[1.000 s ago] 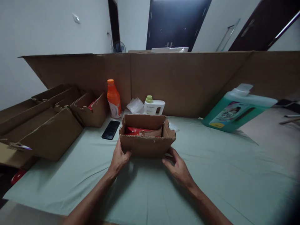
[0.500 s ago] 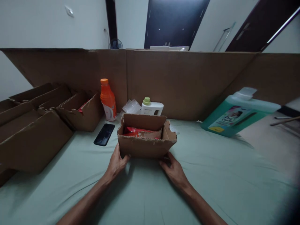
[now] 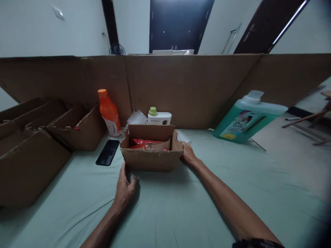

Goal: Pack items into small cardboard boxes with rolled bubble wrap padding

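Near the middle of the green-covered table [image 3: 232, 193], toward its far edge, stands a small open cardboard box [image 3: 151, 159] with red packets [image 3: 141, 142] inside. It looks light, with thin walls that may bend, so its two short sides seem the best hold. The left hand [image 3: 124, 189] lies open just before its near left corner and the right hand [image 3: 188, 155] rests open-fingered against its right side, neither gripping.

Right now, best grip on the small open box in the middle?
Probably the box by its two short side walls, one hand from each side. It sits upright and open-topped with red packs inside. The right hand is already at the right wall; the left hand is at the front left corner.
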Tool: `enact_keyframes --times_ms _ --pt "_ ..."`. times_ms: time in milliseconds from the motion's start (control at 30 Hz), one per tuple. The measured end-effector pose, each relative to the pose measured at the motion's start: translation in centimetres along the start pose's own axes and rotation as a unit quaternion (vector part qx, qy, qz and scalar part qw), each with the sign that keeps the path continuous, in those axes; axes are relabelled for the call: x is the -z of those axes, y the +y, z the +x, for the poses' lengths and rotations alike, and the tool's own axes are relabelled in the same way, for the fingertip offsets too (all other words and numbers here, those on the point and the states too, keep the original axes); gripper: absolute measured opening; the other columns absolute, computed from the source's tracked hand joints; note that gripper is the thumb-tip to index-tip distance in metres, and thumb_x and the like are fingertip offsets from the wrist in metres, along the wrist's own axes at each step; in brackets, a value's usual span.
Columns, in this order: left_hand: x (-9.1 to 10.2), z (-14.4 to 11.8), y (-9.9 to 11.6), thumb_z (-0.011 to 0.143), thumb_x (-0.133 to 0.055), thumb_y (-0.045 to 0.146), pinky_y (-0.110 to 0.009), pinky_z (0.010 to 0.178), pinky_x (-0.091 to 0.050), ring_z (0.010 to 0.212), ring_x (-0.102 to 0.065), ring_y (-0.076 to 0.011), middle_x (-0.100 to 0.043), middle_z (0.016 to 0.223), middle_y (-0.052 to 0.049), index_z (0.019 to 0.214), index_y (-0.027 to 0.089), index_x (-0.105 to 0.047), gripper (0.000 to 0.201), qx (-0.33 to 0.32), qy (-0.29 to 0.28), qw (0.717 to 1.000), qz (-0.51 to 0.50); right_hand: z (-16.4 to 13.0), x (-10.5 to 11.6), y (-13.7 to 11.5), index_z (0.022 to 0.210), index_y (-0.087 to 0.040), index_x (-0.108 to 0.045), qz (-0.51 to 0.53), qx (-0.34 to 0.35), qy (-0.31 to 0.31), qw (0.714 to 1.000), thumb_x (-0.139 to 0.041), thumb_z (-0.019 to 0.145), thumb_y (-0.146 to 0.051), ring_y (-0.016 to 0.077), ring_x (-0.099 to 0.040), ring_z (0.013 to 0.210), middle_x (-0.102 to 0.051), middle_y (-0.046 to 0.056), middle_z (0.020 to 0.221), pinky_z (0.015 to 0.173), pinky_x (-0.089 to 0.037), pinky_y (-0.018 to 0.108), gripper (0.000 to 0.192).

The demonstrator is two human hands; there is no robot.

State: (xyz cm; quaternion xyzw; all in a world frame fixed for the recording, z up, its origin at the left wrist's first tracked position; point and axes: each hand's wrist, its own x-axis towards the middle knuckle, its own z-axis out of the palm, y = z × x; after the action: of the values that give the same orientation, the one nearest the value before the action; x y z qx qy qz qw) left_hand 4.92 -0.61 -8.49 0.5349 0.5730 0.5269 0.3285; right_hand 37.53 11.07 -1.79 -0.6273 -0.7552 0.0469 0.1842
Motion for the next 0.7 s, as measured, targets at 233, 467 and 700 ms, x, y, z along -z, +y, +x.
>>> enact_keyframes --times_ms 233,467,700 --pt "0.1 0.1 -0.1 0.084 -0.062 0.025 -0.046 0.124 -0.026 0.147 -0.038 -0.0282 -0.04 0.158 -0.017 0.153 0.016 -0.033 0.076 -0.016 -0.019 1.0 -0.008 -9.8 5.5 2.9 0.1 -0.021 -0.078 -0.005 -0.07 -0.032 0.997 -0.051 0.082 -0.024 0.0334 -0.07 0.103 -0.077 0.014 0.108 0.093 -0.05 0.047 0.032" --pt "0.7 1.1 2.2 0.078 -0.065 0.024 -0.044 0.119 -0.033 0.139 -0.046 -0.0276 -0.049 0.148 -0.015 0.147 0.018 -0.04 0.074 -0.007 -0.02 0.999 -0.024 -15.1 9.4 -2.6 0.127 -0.03 -0.069 0.228 -0.049 -0.111 0.966 -0.064 0.084 -0.052 0.0315 -0.063 0.123 -0.068 0.008 0.133 0.099 -0.053 0.043 0.049" --pt "1.5 2.8 5.4 0.074 -0.061 0.031 -0.038 0.095 -0.053 0.114 -0.062 -0.0254 -0.063 0.127 -0.011 0.136 0.017 -0.049 0.064 0.004 -0.075 0.995 -0.067 -9.4 2.4 -8.3 0.124 -0.017 -0.058 0.301 -0.072 -0.01 0.951 -0.059 0.078 -0.042 0.0249 -0.07 0.083 -0.072 0.013 0.113 0.073 -0.058 0.04 0.052"
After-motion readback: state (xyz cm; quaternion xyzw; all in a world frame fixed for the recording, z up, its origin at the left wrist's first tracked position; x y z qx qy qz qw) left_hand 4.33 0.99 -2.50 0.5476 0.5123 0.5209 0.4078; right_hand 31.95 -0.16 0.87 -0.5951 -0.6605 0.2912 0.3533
